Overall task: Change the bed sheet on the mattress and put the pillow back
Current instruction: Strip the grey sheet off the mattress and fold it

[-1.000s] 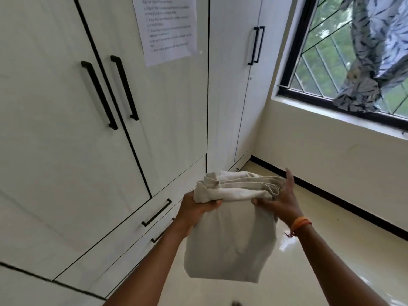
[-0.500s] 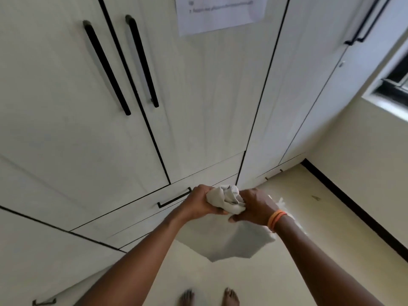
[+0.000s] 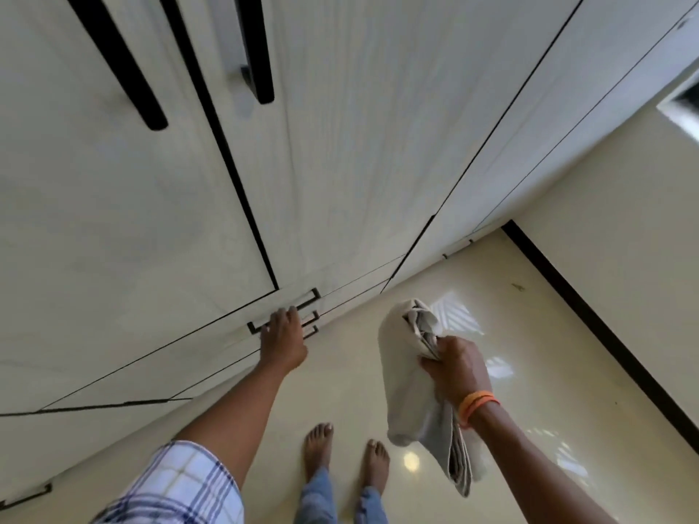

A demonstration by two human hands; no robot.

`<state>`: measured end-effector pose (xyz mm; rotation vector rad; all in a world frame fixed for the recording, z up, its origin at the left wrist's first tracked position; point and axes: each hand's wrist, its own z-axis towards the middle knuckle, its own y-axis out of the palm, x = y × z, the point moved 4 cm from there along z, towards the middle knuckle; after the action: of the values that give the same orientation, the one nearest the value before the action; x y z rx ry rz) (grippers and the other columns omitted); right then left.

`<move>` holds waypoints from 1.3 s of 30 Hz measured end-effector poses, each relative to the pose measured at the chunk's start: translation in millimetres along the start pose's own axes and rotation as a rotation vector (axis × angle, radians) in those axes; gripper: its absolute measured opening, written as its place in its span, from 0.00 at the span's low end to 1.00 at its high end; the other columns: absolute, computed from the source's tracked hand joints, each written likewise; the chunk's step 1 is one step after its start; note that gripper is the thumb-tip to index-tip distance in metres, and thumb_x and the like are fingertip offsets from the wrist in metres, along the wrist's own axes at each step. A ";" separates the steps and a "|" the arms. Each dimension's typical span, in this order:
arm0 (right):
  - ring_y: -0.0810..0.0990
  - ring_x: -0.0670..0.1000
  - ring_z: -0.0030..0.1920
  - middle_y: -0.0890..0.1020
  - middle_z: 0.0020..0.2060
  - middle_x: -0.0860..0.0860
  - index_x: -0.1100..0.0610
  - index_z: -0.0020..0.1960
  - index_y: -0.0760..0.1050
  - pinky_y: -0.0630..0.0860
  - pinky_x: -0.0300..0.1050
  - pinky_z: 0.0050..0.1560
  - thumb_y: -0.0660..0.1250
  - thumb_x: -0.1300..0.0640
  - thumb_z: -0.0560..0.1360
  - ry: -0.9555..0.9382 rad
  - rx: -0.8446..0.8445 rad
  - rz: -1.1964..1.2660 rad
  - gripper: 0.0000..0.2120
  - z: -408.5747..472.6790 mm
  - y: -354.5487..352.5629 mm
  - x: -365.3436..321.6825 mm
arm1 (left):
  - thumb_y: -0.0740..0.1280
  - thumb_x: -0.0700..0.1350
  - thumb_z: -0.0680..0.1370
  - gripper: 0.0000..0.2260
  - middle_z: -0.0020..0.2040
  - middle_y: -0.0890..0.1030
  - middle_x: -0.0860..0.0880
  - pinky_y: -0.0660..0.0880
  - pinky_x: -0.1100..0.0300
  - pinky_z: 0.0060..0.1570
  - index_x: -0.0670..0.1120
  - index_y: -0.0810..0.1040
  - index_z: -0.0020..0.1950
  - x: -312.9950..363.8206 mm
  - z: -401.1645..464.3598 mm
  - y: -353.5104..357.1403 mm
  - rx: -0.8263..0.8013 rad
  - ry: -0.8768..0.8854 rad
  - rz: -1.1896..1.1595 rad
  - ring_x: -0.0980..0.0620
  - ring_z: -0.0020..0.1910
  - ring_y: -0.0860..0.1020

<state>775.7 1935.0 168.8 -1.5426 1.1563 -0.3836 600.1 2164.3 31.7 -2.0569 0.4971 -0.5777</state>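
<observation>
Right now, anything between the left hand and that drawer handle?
Nothing visible. The left hand is already at the drawer handle, its fingers lying over the bar. The right hand holds the folded sheet off to the side, apart from the drawer.

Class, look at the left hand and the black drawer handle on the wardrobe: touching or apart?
Touching. The head view shows the left hand laid over the drawer handle, its fingers covering the middle of the bar, with no gap visible.
</observation>
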 end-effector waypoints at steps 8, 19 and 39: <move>0.63 0.51 0.27 0.66 0.23 0.50 0.54 0.25 0.61 0.63 0.48 0.31 0.77 0.60 0.65 0.078 0.066 0.278 0.25 9.9 13.2 10.1 | 0.69 0.45 0.74 0.30 0.71 0.70 0.42 0.66 0.51 0.65 0.44 0.64 0.75 -16.9 27.3 18.5 0.046 -0.103 -0.075 0.41 0.67 0.71; 0.63 0.51 0.27 0.66 0.23 0.50 0.57 0.26 0.63 0.62 0.48 0.30 0.78 0.59 0.65 -0.022 0.050 0.185 0.23 -3.7 3.0 21.9 | 0.69 0.48 0.76 0.32 0.73 0.68 0.43 0.67 0.52 0.67 0.45 0.60 0.76 -1.4 -4.1 26.9 -0.136 -0.092 -0.083 0.42 0.70 0.68; 0.72 0.50 0.32 0.76 0.34 0.56 0.63 0.38 0.78 0.68 0.41 0.30 0.76 0.58 0.67 -0.258 -0.087 -0.004 0.09 -110.4 -130.9 34.1 | 0.68 0.45 0.78 0.17 0.53 0.81 0.49 0.75 0.55 0.50 0.51 0.75 0.67 93.7 -224.6 84.5 0.104 0.031 -0.045 0.46 0.53 0.80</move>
<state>768.4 1832.3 309.8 -1.6174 0.9789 -0.1328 536.4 1920.5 85.1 -1.9675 0.4304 -0.6498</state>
